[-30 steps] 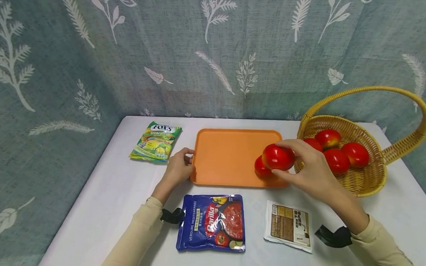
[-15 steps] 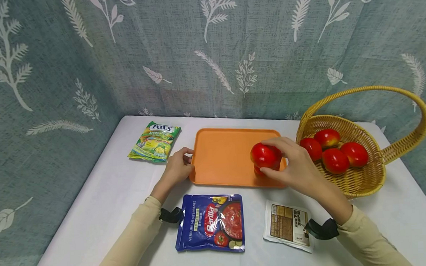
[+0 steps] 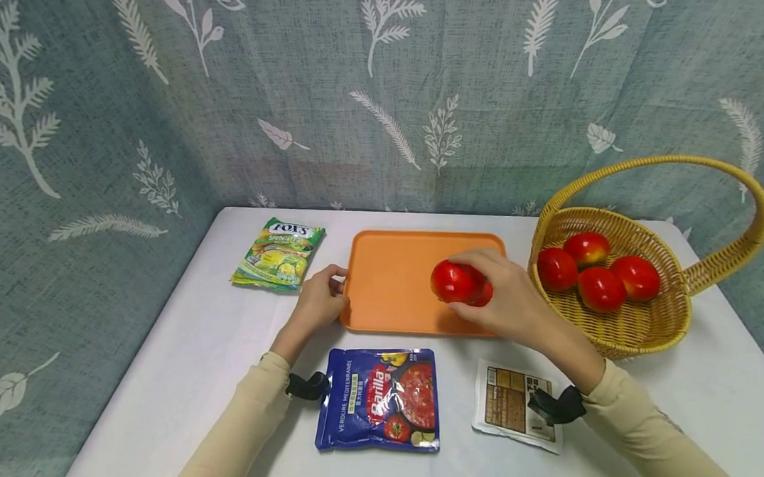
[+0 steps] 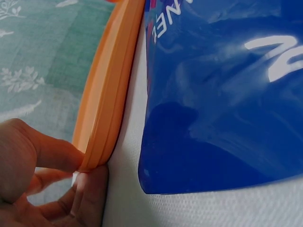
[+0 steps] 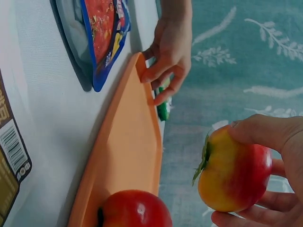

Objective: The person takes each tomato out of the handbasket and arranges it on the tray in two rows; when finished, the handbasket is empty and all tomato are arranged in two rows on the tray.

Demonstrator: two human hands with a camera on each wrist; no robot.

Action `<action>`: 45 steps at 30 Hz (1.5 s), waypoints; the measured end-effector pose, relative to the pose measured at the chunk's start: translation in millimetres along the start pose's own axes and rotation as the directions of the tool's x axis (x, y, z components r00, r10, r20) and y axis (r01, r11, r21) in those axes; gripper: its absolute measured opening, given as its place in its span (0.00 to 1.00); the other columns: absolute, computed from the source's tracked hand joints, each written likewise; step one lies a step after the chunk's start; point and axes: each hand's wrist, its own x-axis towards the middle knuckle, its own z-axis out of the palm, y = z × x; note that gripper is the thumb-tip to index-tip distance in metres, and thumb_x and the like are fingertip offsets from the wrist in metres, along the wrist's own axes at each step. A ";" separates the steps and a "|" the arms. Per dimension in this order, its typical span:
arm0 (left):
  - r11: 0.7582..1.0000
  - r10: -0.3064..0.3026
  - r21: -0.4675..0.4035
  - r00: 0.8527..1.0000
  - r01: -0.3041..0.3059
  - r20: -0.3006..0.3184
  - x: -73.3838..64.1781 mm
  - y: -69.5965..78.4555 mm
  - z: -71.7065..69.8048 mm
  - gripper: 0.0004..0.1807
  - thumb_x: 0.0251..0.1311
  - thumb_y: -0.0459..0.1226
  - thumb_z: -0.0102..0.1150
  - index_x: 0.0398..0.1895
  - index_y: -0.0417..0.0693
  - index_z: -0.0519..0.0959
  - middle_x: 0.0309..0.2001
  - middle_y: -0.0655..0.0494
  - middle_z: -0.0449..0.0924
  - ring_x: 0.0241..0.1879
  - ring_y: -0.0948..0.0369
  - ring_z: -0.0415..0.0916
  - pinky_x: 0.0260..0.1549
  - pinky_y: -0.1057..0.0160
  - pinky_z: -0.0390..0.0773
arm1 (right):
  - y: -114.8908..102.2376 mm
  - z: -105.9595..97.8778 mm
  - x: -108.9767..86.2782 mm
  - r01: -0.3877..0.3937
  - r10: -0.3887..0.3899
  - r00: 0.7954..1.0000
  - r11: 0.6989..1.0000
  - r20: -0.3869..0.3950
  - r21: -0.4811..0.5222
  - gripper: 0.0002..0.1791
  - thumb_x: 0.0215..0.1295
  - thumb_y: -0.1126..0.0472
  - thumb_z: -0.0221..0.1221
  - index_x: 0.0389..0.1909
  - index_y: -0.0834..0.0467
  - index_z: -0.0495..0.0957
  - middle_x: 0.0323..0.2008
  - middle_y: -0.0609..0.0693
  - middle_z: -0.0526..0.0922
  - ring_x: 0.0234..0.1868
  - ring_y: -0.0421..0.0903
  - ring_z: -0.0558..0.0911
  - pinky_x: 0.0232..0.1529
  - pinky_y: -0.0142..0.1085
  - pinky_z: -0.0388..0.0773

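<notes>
My right hand holds a glossy red-and-yellow fruit with a green leafy top. In the right wrist view the thumb lies on one side of it and the fingers curl round the other. The held fruit is above the orange tray, right of its middle. A second red fruit sits in the tray, partly hidden behind the held one in the head view. My left hand pinches the tray's left edge near its front corner, the thumb on the rim.
A wicker basket with a tall handle stands at right, holding several red fruits. A blue Barilla pouch and a white-and-brown packet lie before the tray. A green Fox's candy bag lies back left, near the curtain.
My right hand has carried the fruit leftward, away from the basket and farther over the tray. The left hand has stayed at the tray's edge.
</notes>
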 end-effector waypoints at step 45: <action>1.000 0.008 -0.006 1.000 -0.008 0.006 -0.9 -1.9 -0.1 0.26 0.47 0.23 0.57 0.55 0.39 0.77 0.35 0.48 0.79 0.34 0.54 0.76 0.27 0.63 0.76 | 18.5 68.2 26.7 -0.070 0.098 0.971 0.989 0.220 -0.130 0.33 0.46 0.60 0.77 0.56 0.58 0.78 0.53 0.56 0.78 0.52 0.56 0.80 0.52 0.55 0.78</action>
